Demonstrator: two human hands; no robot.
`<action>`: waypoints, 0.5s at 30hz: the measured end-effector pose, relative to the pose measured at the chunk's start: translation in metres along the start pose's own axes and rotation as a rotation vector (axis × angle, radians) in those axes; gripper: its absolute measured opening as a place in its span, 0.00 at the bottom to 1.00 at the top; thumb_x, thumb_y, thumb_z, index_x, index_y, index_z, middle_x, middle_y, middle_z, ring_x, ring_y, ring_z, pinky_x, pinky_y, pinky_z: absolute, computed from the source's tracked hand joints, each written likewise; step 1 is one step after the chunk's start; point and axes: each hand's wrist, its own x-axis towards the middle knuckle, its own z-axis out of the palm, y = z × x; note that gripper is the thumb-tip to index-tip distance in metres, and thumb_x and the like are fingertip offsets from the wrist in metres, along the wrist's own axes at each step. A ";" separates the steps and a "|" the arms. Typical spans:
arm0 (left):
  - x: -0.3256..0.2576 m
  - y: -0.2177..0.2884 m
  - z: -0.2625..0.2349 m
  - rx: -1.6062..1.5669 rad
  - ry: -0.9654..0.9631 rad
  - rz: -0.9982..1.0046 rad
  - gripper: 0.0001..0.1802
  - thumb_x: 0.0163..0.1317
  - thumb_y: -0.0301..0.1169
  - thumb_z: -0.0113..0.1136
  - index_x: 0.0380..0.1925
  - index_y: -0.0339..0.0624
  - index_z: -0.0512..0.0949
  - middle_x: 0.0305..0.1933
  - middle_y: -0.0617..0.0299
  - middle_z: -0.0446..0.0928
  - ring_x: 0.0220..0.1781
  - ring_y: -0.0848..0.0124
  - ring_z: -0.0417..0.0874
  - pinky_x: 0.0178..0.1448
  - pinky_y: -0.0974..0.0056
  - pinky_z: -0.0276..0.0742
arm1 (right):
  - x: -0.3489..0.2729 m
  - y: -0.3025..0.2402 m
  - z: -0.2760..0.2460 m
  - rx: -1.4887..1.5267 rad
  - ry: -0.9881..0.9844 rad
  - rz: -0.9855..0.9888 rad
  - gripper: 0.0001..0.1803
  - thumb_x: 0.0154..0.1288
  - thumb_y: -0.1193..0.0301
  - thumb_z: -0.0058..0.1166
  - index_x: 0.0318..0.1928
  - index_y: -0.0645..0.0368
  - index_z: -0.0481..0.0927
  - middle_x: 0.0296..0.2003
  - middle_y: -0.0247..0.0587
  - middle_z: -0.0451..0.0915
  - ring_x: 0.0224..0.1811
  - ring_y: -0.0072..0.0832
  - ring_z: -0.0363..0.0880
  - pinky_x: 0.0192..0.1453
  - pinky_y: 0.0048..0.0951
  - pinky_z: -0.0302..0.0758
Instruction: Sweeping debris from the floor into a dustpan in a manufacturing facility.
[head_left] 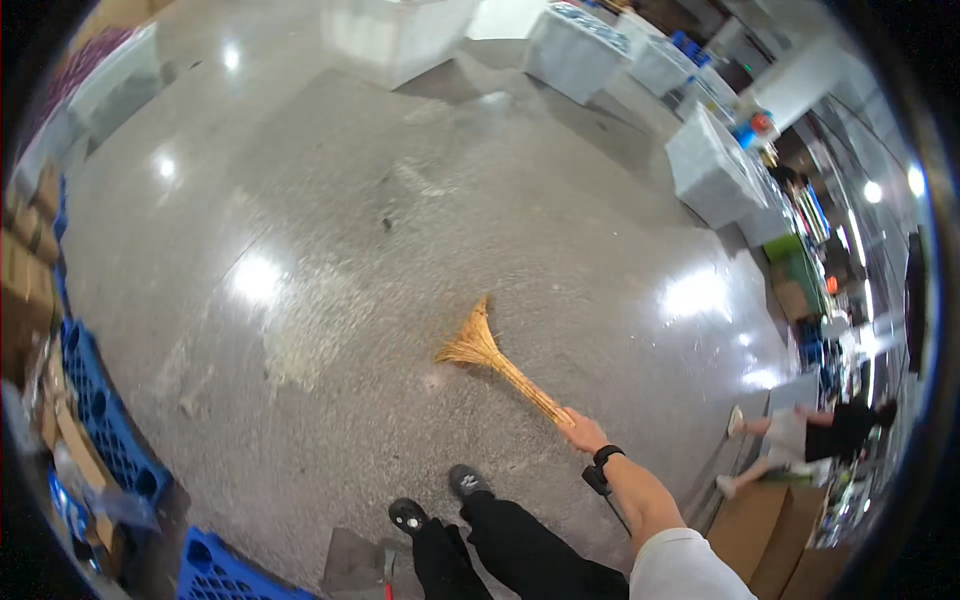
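My right hand (583,432) is closed around the handle end of a straw broom (515,380). The broom slants away to the left, its fanned bristles (468,345) at the concrete floor ahead of my shoes; whether they touch it I cannot tell for sure. A black band circles my right wrist, and a small dark device on a cord hangs beside it. Left of my legs, at the lower edge, are a grey dustpan-like piece (350,562) and a red handle (388,575). My left hand is outside the picture.
Blue plastic pallets (110,420) with cardboard and plastic wrap line the left. White bins (710,165) stand along the far side and right. A person (840,430) in a black top walks at the right, near an open cardboard box (765,535). Ceiling lights glare on the floor.
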 end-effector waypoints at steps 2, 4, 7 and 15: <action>0.010 0.031 -0.022 0.063 -0.001 0.023 0.21 0.61 0.43 0.44 0.41 0.37 0.76 0.38 0.42 0.76 0.44 0.50 0.75 0.48 0.53 0.70 | -0.006 -0.003 -0.012 0.026 0.022 -0.016 0.29 0.59 0.49 0.44 0.61 0.39 0.60 0.45 0.48 0.76 0.47 0.46 0.75 0.50 0.42 0.70; 0.019 0.059 -0.034 0.118 -0.007 0.038 0.21 0.61 0.42 0.44 0.41 0.37 0.75 0.39 0.42 0.76 0.44 0.50 0.75 0.49 0.53 0.70 | -0.006 -0.006 -0.012 0.010 0.082 -0.058 0.28 0.59 0.49 0.43 0.60 0.38 0.61 0.44 0.48 0.77 0.45 0.46 0.76 0.48 0.42 0.71; 0.031 0.106 -0.039 0.198 -0.015 0.064 0.20 0.60 0.41 0.44 0.42 0.37 0.75 0.39 0.43 0.75 0.45 0.51 0.75 0.49 0.53 0.70 | 0.022 -0.017 -0.011 0.085 0.157 -0.226 0.28 0.59 0.49 0.42 0.60 0.37 0.61 0.42 0.48 0.77 0.43 0.46 0.76 0.44 0.42 0.72; 0.041 0.242 0.002 0.347 -0.062 0.054 0.19 0.60 0.39 0.44 0.42 0.37 0.75 0.41 0.43 0.75 0.46 0.51 0.74 0.51 0.53 0.69 | 0.161 0.032 -0.069 0.107 0.179 -0.139 0.23 0.59 0.49 0.43 0.55 0.33 0.65 0.40 0.46 0.78 0.41 0.47 0.77 0.43 0.45 0.72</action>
